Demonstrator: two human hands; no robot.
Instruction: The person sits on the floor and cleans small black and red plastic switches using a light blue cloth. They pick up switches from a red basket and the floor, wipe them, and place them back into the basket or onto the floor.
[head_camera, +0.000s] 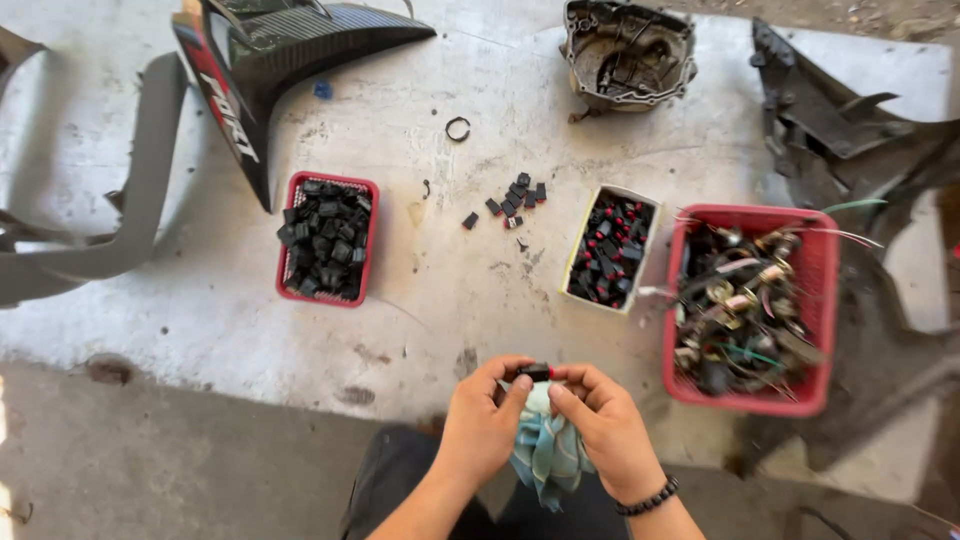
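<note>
My left hand (482, 418) and my right hand (600, 425) meet at the bottom centre, fingertips pinching a small black part with a red end (535, 372) between them. A light blue-green cloth (547, 450) hangs under both hands. Straight ahead on the concrete lies a loose cluster of several similar small black parts (513, 198). A white box (611, 249) of black and red parts sits to the right of that cluster.
A small red basket of black parts (329, 239) stands at the left. A larger red basket of tangled wires and connectors (750, 310) stands at the right. A motorcycle fairing panel (270, 50), a metal engine cover (628, 52) and dark plastic panels (830, 120) lie at the back.
</note>
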